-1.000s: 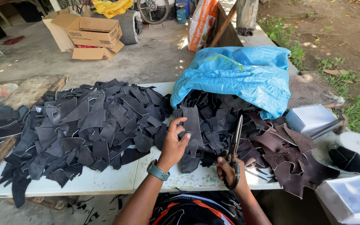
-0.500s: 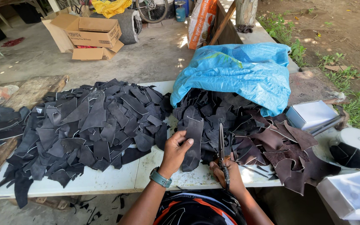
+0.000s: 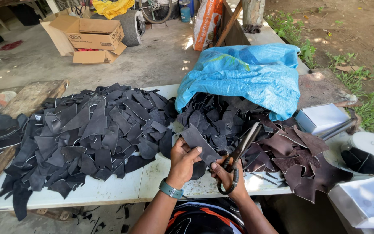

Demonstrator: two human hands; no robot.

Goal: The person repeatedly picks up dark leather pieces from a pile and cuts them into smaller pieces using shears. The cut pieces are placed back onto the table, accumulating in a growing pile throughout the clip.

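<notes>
My left hand (image 3: 182,161) grips a dark leather piece (image 3: 199,141) by its lower left edge, held just above the white table (image 3: 109,188). A teal watch sits on that wrist. My right hand (image 3: 225,174) holds black scissors (image 3: 240,152) by the loop handles, blades pointing up and right beside the piece. The right fingertips also touch the piece's lower corner. A spread of cut black leather pieces (image 3: 83,138) covers the table's left half. More dark scraps (image 3: 226,119) spill from a blue plastic sack (image 3: 247,73) behind my hands.
Brown leather scraps (image 3: 299,162) lie at the right. A white box (image 3: 321,117), a white round lid (image 3: 373,145) and a white carton (image 3: 364,201) stand at the far right. Cardboard boxes (image 3: 87,37) sit on the concrete floor beyond. Offcuts litter the ground under the table.
My left hand lifted one leather piece off the pile and drew it toward me. The right hand swung the scissors from upright to a slant beside that piece.
</notes>
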